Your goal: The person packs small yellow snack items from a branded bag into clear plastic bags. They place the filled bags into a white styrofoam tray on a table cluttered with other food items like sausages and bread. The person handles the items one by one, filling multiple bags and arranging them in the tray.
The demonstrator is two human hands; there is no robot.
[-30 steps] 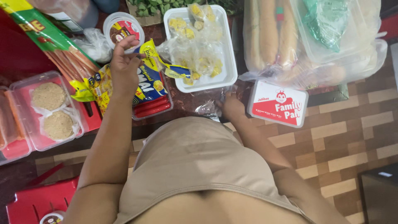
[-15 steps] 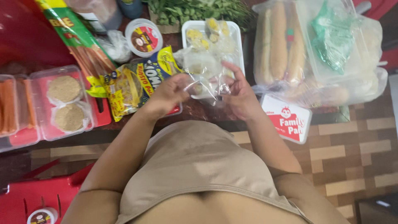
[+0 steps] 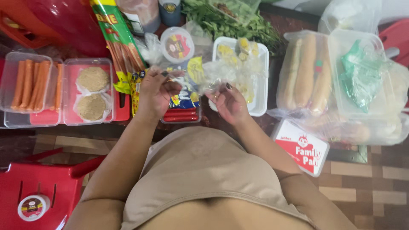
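Note:
My left hand (image 3: 155, 91) and my right hand (image 3: 230, 102) are raised side by side over the table, and together they pinch a thin clear plastic bag (image 3: 204, 76) stretched between them. Under the hands lies a yellow and blue snack packet (image 3: 187, 91) on a tray of red sausages (image 3: 179, 116). Just beyond the bag sits a white foam tray (image 3: 262, 85) with yellow food pieces under wrap. A small round tub with a red label (image 3: 177, 44) stands behind my left hand.
At the left are clear boxes with orange sausages (image 3: 27, 85) and round breaded patties (image 3: 91, 91). Long bread rolls in plastic (image 3: 304, 72) and a clear box with a green bag (image 3: 362, 76) lie at the right. Green herbs (image 3: 230, 21), a red stool (image 3: 38, 191), and a red-and-white lidded box (image 3: 300, 147) surround me.
My left hand came down from the packet near the round tub and met my right hand. Both hands now hold the clear bag. The view shifted slightly.

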